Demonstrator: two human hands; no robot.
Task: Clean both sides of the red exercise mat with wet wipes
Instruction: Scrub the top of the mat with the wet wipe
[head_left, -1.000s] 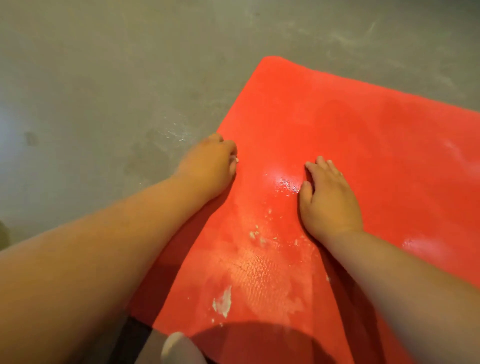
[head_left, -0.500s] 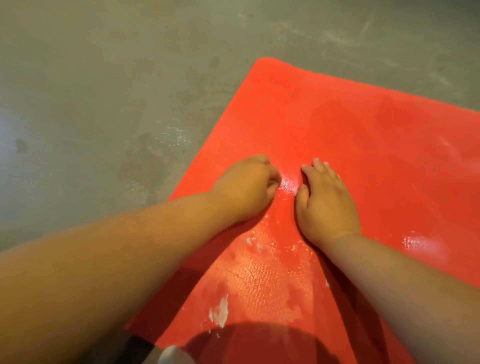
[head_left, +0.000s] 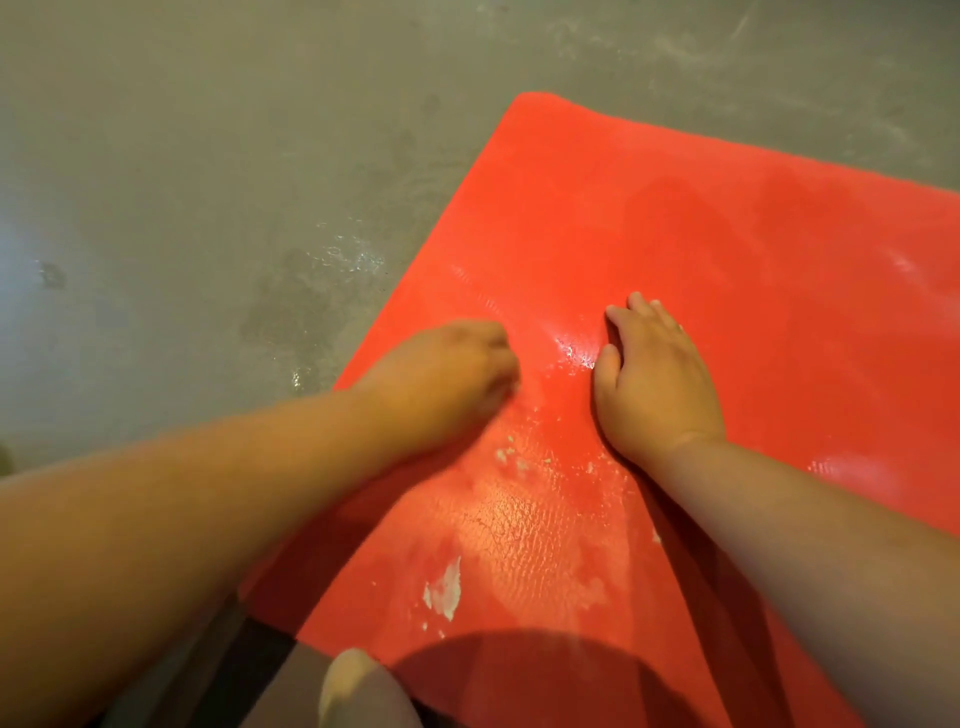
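The red exercise mat (head_left: 701, 249) lies flat on the floor, wet and glossy near my hands. My left hand (head_left: 447, 379) is on the mat near its left edge, blurred, fingers curled under. Only a pale scrap of the wet wipe (head_left: 515, 385) shows at the fingertips. My right hand (head_left: 654, 379) lies flat, palm down, fingers straight, pressing on the mat just right of a shiny wet spot (head_left: 574, 353).
Grey concrete floor (head_left: 182, 182) surrounds the mat, with a damp patch (head_left: 332, 265) left of it. White smears (head_left: 444, 592) and small crumbs (head_left: 511, 457) lie on the near part of the mat. A pale rounded thing (head_left: 358, 686) shows at the bottom edge.
My left hand swept right from the mat's left edge to beside my right hand, then drew back a little to the left. My right hand stayed pressed in place.
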